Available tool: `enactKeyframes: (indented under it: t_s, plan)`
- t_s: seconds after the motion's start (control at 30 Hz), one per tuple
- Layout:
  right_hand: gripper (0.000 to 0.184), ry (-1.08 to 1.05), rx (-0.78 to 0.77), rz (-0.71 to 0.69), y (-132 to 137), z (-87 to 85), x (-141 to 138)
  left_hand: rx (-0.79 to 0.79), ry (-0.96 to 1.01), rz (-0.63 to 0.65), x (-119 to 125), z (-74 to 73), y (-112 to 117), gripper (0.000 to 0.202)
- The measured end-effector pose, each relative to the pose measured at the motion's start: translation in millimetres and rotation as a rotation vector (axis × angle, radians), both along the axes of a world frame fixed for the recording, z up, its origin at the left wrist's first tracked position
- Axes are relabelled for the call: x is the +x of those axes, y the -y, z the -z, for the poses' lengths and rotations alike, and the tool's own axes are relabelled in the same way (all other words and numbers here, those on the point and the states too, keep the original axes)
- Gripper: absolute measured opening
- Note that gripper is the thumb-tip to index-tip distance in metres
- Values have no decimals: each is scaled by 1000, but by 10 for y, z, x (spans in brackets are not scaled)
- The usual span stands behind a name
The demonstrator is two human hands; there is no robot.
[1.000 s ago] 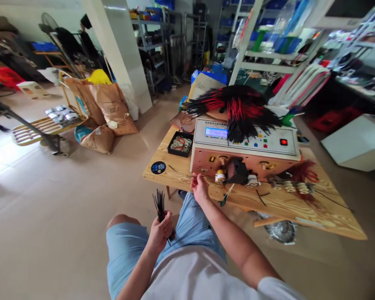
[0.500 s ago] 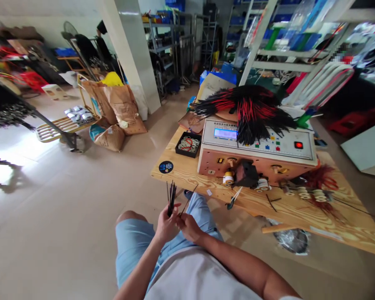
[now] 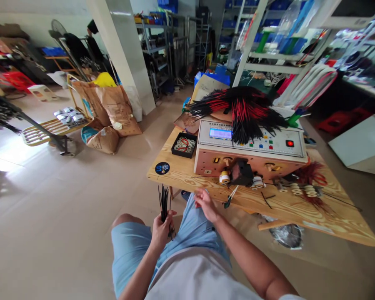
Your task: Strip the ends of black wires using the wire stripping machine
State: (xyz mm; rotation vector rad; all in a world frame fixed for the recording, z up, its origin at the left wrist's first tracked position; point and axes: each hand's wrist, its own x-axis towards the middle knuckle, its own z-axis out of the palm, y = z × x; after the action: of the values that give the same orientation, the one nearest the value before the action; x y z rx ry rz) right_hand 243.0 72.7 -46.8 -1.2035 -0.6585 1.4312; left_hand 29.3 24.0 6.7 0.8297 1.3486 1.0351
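Many thin, straight black wires [image 3: 163, 201] stand nearly upright in a seated person's left hand [image 3: 160, 231], over the lap and in front of the table's near edge. The fingers curl firmly round the bundle; its tips fan slightly above, and a few ends poke out below. The right hand [image 3: 207, 206] is raised at the near edge of the grained wooden table [image 3: 183, 171], fingers loosely bent; from where I stand, I cannot tell whether they pinch anything.

Behind that edge sits a boxy machine [image 3: 253, 157] with a flat copper-coloured front, a pale sloping panel and a glowing blue screen. Small round rollers [image 3: 224, 178] flank a matte black block [image 3: 242, 172] on its front. A bristling heap of black and red wires [image 3: 246, 109] drapes over its top. Towards the table's left corner lie a smooth round sticker [image 3: 162, 168] and a square black tray [image 3: 181, 153] of pale, stringy loops [image 3: 184, 144]. Crumpled brown sacks [image 3: 115, 109] slump on the glossy floor [image 3: 125, 177] beyond.
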Motion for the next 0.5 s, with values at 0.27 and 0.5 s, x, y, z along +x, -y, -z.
enactKeyframes:
  t_s: [0.27, 0.5]
  plan:
    - [40, -425, 58, 262, -504, -400, 395, -21, 99, -22, -14, 79, 62, 53]
    - [39, -382, 108, 311, -577, -468, 286, -49, 190, -10, -26, 83, 76, 52]
